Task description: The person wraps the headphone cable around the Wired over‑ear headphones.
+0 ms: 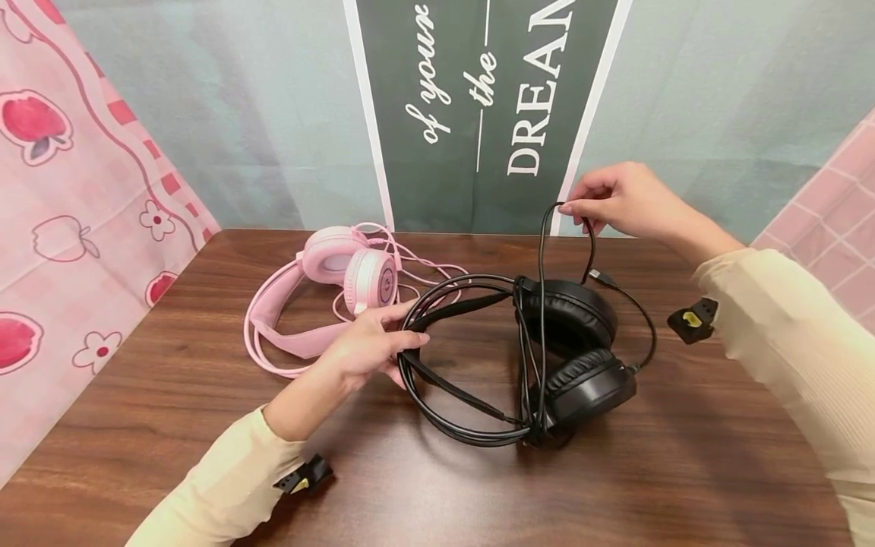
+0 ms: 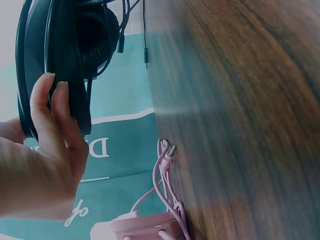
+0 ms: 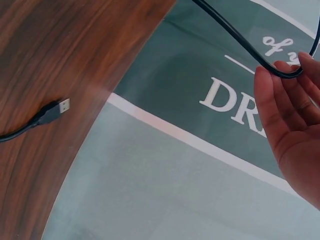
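Observation:
A black over-ear headset (image 1: 591, 387) is tilted above the wooden table, its padded ear cups toward the right. My left hand (image 1: 365, 342) grips the headband, thumb on the near side and fingers around it. In the left wrist view the fingertips press against the dark headband (image 2: 70, 95). My right hand (image 1: 625, 201) pinches a raised loop of the black cable (image 1: 543, 304) above the ear cups. Other strands of that cable wrap around the headset. In the right wrist view the loop (image 3: 240, 42) bends at my fingertips, while a USB plug (image 3: 64, 105) shows at left.
A pink headset (image 1: 335, 254) with a pink cord lies behind my left hand, its jack plug (image 2: 170, 152) visible in the left wrist view. A lettered cloth backdrop (image 1: 472, 114) stands along the table's back edge. Pink patterned cloth (image 1: 75, 190) hangs at the left.

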Available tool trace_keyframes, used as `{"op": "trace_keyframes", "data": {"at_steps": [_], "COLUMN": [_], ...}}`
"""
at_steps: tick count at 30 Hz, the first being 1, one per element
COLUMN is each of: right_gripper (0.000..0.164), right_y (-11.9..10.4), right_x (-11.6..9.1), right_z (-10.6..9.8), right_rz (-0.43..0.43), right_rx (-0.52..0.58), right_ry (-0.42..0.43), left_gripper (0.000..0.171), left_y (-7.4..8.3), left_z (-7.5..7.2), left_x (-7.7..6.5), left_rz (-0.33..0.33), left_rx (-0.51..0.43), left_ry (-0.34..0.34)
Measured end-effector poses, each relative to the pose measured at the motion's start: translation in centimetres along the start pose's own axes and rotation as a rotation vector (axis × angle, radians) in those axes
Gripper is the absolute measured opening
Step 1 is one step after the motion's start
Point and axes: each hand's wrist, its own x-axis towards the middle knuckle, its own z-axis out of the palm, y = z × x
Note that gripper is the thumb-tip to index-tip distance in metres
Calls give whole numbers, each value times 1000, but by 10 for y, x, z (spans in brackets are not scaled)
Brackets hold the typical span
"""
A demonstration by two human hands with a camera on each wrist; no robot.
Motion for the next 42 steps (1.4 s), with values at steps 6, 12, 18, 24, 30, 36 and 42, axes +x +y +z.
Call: {"op": "trace_keyframes", "data": {"at_steps": [6, 12, 18, 24, 30, 36, 42], "right_gripper": [19, 20, 16, 12, 6, 3, 4], "right_y": [-4, -4, -1, 5, 10, 19, 25], "right_x": [3, 4, 5, 3, 0, -6, -9], "right_z": [2, 11, 14, 17, 17, 17, 16], "right_rz": [-29, -86, -118, -132, -136, -115, -127], "right_rx": [-52, -111, -172, -190, -176, -53, 14], "right_ry": [-19, -61, -74, -123, -196, -320, -390], "left_gripper": [55, 55, 56, 55, 56, 56, 56], "left_y": [-1, -1, 0, 0, -1, 0, -2], "left_z": [2, 7, 9, 9, 6, 1, -4], "left_x": [0, -1, -3, -4, -7, -8, -7], "left_rz": [4, 18, 44, 73, 87, 71, 66], "left_rx": [8, 35, 56, 91, 79, 26, -37], "left_ry": [8, -4, -10, 6, 12, 13, 12]}}
